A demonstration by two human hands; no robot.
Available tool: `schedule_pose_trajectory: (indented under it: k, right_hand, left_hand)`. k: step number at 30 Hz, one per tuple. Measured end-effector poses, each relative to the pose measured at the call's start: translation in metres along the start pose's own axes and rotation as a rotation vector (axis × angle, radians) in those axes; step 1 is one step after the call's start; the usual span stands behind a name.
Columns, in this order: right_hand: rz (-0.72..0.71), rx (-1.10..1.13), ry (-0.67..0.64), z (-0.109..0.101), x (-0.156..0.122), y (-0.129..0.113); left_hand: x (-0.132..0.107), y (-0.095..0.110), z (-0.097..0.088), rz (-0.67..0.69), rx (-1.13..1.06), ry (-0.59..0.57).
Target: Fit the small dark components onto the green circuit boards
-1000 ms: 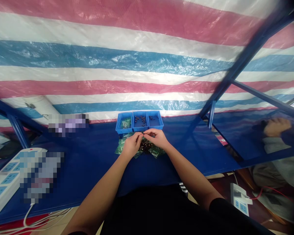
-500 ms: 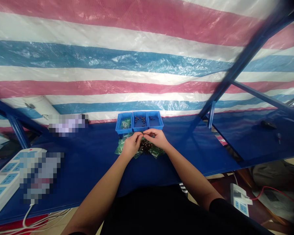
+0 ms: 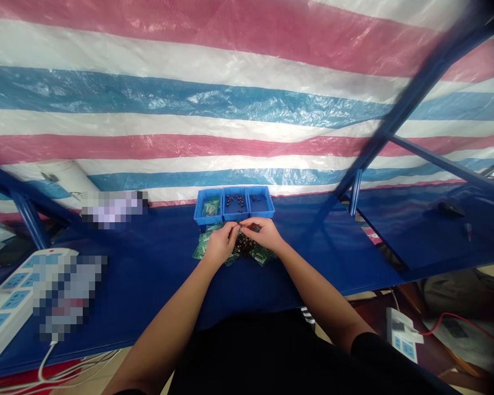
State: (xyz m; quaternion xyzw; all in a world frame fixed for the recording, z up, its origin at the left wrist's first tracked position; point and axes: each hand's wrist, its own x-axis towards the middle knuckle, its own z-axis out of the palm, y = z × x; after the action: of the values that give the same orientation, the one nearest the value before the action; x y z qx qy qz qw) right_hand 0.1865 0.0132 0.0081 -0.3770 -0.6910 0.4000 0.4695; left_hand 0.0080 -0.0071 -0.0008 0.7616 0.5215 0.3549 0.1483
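Note:
My left hand (image 3: 222, 242) and my right hand (image 3: 264, 233) meet fingertip to fingertip over a blue table. Both are closed in a pinch; whatever lies between the fingers is too small to make out. Beneath them is a heap of small dark and brassy metal parts (image 3: 244, 247). Small green packets (image 3: 261, 254) lie around that heap, some partly covered by my hands. Just beyond stand three joined blue bins: the left bin (image 3: 201, 211) holds green packets, the middle bin (image 3: 235, 209) several small metal parts, and the right bin (image 3: 263, 206) a few dark thin pieces.
A white power strip (image 3: 14, 299) and a blurred-out item (image 3: 76, 296) lie on the left of the blue table (image 3: 156, 274). Another blurred object (image 3: 113, 209) sits at the back left. Blue frame bars (image 3: 356, 192) rise at the right, before a striped sheet (image 3: 230, 99).
Almost nothing differs. Both hands stay pinched together over the heap, with only a slight shift of the fingertips.

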Motion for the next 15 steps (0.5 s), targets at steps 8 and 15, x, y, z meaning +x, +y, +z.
schedule_pose_trajectory:
  k: [8,15]
  right_hand:
    - [-0.012,0.017,0.027,-0.0003,0.0007,-0.0007]
    - [0.008,0.034,0.015,-0.0016,0.0003,-0.0017]
  left_hand:
    - [-0.0006,0.003,-0.0015,0.0,-0.008,0.019]
    - [-0.0006,0.0025,-0.0009,0.014,-0.009,0.026]
